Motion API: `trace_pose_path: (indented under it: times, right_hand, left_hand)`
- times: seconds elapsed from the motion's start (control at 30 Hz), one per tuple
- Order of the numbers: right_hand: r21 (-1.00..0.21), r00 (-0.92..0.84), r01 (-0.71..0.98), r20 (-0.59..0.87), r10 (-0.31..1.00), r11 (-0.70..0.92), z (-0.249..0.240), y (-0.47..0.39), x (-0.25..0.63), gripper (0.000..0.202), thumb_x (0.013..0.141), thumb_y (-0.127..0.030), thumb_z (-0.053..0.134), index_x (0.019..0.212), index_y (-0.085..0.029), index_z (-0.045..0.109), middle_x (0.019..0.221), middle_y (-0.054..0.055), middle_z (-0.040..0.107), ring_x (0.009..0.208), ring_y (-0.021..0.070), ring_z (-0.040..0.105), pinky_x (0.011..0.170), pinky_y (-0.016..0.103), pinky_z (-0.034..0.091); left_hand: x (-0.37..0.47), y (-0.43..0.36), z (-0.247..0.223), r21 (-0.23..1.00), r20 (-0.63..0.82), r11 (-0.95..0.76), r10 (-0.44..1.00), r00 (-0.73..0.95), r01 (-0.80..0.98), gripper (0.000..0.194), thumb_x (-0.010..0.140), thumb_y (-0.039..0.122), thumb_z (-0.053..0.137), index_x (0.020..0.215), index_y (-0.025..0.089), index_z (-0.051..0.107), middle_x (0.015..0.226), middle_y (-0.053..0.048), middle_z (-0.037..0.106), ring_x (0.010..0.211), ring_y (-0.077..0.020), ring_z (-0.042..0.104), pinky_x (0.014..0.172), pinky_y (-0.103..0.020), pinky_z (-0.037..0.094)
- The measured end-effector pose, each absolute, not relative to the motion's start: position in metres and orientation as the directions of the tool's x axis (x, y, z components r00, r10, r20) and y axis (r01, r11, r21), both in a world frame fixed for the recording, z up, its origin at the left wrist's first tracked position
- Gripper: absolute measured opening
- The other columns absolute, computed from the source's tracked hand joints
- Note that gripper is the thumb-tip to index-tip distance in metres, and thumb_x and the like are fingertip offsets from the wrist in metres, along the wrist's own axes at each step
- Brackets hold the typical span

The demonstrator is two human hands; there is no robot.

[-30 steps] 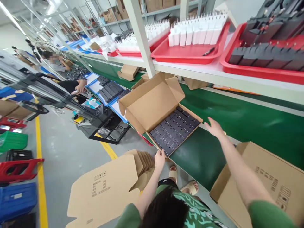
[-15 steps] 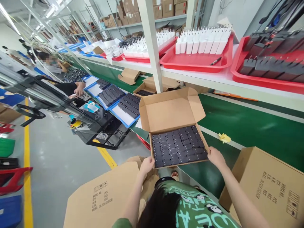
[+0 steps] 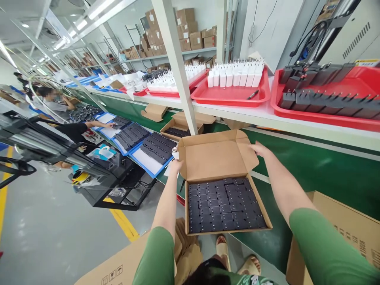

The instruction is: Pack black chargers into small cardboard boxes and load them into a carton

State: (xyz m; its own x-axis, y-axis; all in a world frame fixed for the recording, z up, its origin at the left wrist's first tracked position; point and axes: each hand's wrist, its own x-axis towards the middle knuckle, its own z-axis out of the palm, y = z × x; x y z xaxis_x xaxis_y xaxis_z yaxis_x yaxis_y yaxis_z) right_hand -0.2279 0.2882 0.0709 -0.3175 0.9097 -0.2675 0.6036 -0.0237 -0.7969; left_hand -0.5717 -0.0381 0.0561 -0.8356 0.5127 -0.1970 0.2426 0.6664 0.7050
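From where I stand, the smooth grey floor (image 3: 59, 221) carries yellow stripes (image 3: 123, 221), and a long green-topped bench (image 3: 311, 166) runs off into the room under a white overhead shelf (image 3: 314, 122) on pale posts. Behind it, metal racks (image 3: 166, 55) hold stacked brown cartons (image 3: 190, 29) (some with small white labels) near a white wall (image 3: 267, 23). Bright tube lights (image 3: 102, 8) line the ceiling at the upper left.

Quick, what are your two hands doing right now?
Left hand: closed on the left edge of the box lid.
Right hand: at the lid's right flap; can't tell whether it's gripping.
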Motion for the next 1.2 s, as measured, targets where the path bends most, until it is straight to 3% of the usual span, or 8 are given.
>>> trace_pose_path:
  times: [0.1, 0.23, 0.5, 0.7, 0.83, 0.93, 1.03, 1.2]
  right_hand:
    - [-0.802, -0.383, 0.595, -0.236, 0.893, 0.044, 0.066, 0.275, -0.233, 0.038, 0.074, -0.033, 0.066, 0.106, -0.012, 0.066, 0.093, 0.016, 0.072, 0.082, 0.0265, 0.068, 0.07, 0.035, 0.056]
    - [-0.804, -0.394, 0.578, -0.131, 0.91, 0.135, 0.077, 0.258, -0.217, 0.013, 0.063, -0.027, 0.07, 0.068, -0.018, 0.061, 0.077, 0.01, 0.068, 0.086, 0.028, 0.066, 0.073, 0.033, 0.054]
    - [-0.985, -0.424, -0.054, 0.17, 0.889, 0.163, 0.148, 0.267, -0.192, 0.053, 0.063, -0.052, 0.077, 0.106, -0.03, 0.057, 0.11, 0.001, 0.07, 0.106, 0.0215, 0.066, 0.085, 0.038, 0.057]
    - [-0.841, -0.377, 0.312, 0.318, 0.87, 0.442, 0.155, 0.236, -0.191, 0.031, 0.071, -0.044, 0.072, 0.087, -0.021, 0.059, 0.082, 0.004, 0.065, 0.076, 0.0219, 0.064, 0.083, 0.044, 0.056]
    - [-0.697, -0.402, 0.442, 0.409, 0.819, 0.565, 0.146, 0.197, -0.14, 0.055, 0.07, -0.044, 0.077, 0.116, -0.021, 0.057, 0.11, 0.012, 0.065, 0.104, 0.03, 0.063, 0.094, 0.048, 0.052]
    - [-0.743, -0.518, 0.45, 0.235, 0.822, 0.496, 0.134, 0.189, -0.107, 0.076, 0.063, -0.047, 0.084, 0.127, -0.019, 0.054, 0.126, 0.016, 0.061, 0.114, 0.0333, 0.06, 0.096, 0.047, 0.053]
    - [-0.787, -0.648, 0.481, -0.022, 0.761, 0.387, 0.12, 0.188, -0.105, 0.048, 0.07, -0.039, 0.079, 0.11, -0.017, 0.065, 0.109, 0.013, 0.07, 0.102, 0.031, 0.066, 0.092, 0.043, 0.055]
    - [-0.727, -0.576, 0.547, 0.032, 0.817, 0.415, 0.101, 0.158, -0.126, 0.024, 0.073, -0.028, 0.071, 0.094, -0.015, 0.068, 0.098, 0.014, 0.072, 0.102, 0.0344, 0.067, 0.091, 0.042, 0.056]
  left_hand:
    - [-0.559, -0.048, 0.057, 0.659, -0.151, 0.678, 0.545, -0.825, 0.327, 0.021, 0.081, 0.017, 0.064, 0.1, 0.01, 0.07, 0.108, -0.023, 0.073, 0.106, -0.0376, 0.069, 0.089, -0.042, 0.053]
    - [-0.539, -0.08, 0.062, 0.636, -0.058, 0.653, 0.571, -0.819, 0.41, 0.027, 0.086, 0.02, 0.058, 0.11, 0.014, 0.068, 0.113, -0.019, 0.072, 0.11, -0.035, 0.067, 0.092, -0.041, 0.052]
    - [-0.507, -0.12, 0.064, 0.663, 0.032, 0.61, 0.557, -0.83, 0.434, 0.032, 0.09, 0.025, 0.054, 0.117, 0.014, 0.066, 0.113, -0.018, 0.072, 0.111, -0.0347, 0.067, 0.093, -0.042, 0.054]
    - [-0.496, -0.13, 0.064, 0.676, 0.011, 0.636, 0.498, -0.867, 0.373, 0.029, 0.088, 0.024, 0.058, 0.114, 0.015, 0.068, 0.112, -0.015, 0.073, 0.111, -0.0323, 0.067, 0.097, -0.043, 0.054]
    - [-0.483, -0.148, 0.061, 0.7, -0.002, 0.641, 0.443, -0.897, 0.315, 0.029, 0.085, 0.024, 0.063, 0.112, 0.014, 0.07, 0.112, -0.017, 0.073, 0.115, -0.0331, 0.066, 0.099, -0.043, 0.054]
    - [-0.469, -0.158, 0.058, 0.728, 0.005, 0.624, 0.408, -0.913, 0.283, 0.031, 0.085, 0.024, 0.064, 0.113, 0.013, 0.07, 0.115, -0.016, 0.073, 0.116, -0.0321, 0.066, 0.099, -0.041, 0.054]
    - [-0.46, -0.16, 0.056, 0.744, -0.001, 0.619, 0.378, -0.926, 0.252, 0.03, 0.086, 0.024, 0.063, 0.113, 0.012, 0.07, 0.116, -0.016, 0.073, 0.115, -0.0313, 0.066, 0.099, -0.04, 0.054]
    - [-0.453, -0.154, 0.052, 0.747, -0.013, 0.628, 0.34, -0.94, 0.216, 0.034, 0.088, 0.024, 0.062, 0.119, 0.01, 0.067, 0.122, -0.015, 0.071, 0.117, -0.0285, 0.065, 0.099, -0.035, 0.053]
